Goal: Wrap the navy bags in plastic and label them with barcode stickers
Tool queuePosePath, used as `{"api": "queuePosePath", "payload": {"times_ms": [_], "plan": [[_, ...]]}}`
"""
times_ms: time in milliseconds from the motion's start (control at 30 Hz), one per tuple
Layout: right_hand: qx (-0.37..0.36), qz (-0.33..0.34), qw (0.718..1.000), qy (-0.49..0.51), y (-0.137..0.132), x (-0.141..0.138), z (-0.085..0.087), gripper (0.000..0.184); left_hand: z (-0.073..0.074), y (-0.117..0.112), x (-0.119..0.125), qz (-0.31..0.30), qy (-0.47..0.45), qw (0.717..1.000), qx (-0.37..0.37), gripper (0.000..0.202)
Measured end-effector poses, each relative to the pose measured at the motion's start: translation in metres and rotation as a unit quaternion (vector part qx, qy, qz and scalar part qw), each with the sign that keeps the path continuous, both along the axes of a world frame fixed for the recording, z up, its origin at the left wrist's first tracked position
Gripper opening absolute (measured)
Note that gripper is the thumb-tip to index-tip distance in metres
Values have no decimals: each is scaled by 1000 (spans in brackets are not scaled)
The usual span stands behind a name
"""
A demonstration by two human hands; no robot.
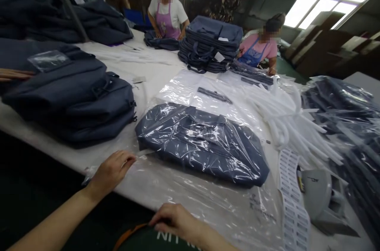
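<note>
A dark blue fabric bag (pixel 204 146) with handles lies flat inside a transparent plastic bag (pixel 184 185) on the white table. The plastic's loose end spreads toward me over the table's near edge, with blurred dark print at its right. My left hand (pixel 114 170) is closed, fingers pinched on the plastic at the left, just short of the fabric bag's lower left corner. Lower and nearer to me, my right hand (pixel 175 219) is closed in a pinch at the plastic's near edge. An orange strip (pixel 130 233) lies beside its fingertips, against dark green cloth.
Several unwrapped blue bags (pixel 74 100) are heaped at left. A label strip (pixel 291 191) and a grey dispenser (pixel 319 195) sit at right, near white foam strips (pixel 285 120) and wrapped bags (pixel 350 124). Behind a bag stack (pixel 210 43), two people (pixel 168 15) work across the table.
</note>
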State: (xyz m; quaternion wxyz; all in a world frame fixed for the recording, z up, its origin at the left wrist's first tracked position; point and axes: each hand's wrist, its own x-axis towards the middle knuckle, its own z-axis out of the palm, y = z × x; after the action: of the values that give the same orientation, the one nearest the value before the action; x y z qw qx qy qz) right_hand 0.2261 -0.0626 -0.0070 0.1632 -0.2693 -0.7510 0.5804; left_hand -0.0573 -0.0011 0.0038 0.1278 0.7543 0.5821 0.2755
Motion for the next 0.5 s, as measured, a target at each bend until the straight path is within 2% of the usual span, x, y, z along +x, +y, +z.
{"api": "queuePosePath", "payload": {"times_ms": [67,200,267,333,400,467,500], "plan": [[-18,23,999,-28,2,-23,-8,28,-3,-3,3,16,-8,1000,-20,29],[-24,58,997,-33,5,-41,-7,31,-38,-2,8,56,-10,990,-132,28],[-46,70,996,-33,7,-44,-6,30,-43,2,8,51,-21,988,-143,27],[-80,75,993,-49,7,-48,-10,34,-28,3,6,29,-31,991,-128,28],[-122,75,987,-69,6,-55,-19,51,2,-4,3,27,-46,997,-59,23],[-153,46,984,-73,4,-62,-30,76,30,-22,4,106,-75,988,87,11],[-148,7,986,-70,3,-63,-36,86,38,-36,7,163,-102,967,168,7]]}}
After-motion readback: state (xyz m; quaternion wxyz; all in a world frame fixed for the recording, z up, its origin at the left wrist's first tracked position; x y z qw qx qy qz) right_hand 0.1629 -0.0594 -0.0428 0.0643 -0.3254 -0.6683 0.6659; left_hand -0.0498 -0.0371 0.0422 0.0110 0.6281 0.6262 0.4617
